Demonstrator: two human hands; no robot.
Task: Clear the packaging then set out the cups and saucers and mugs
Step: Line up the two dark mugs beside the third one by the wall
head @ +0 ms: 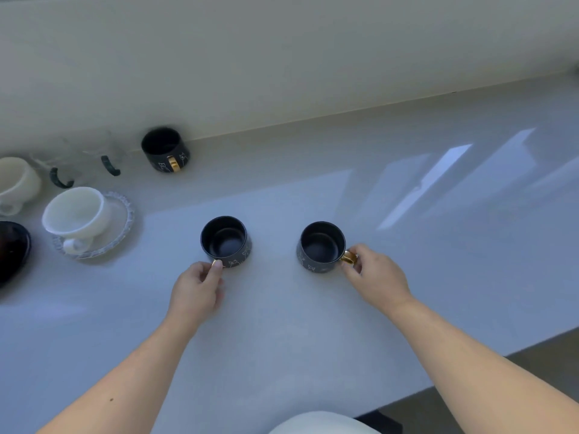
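Pinching gold mug handles: left hand [195, 288]; right hand [377, 277]

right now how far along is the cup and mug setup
Well along. No packaging shows on the counter. Already placed at the left: a white cup on a glass saucer, another white cup, two clear mugs and a dark mug by the wall. In hand: the left hand and right hand each hold a gold handle of two more dark mugs, standing mid-counter. Left: final spots for those two.
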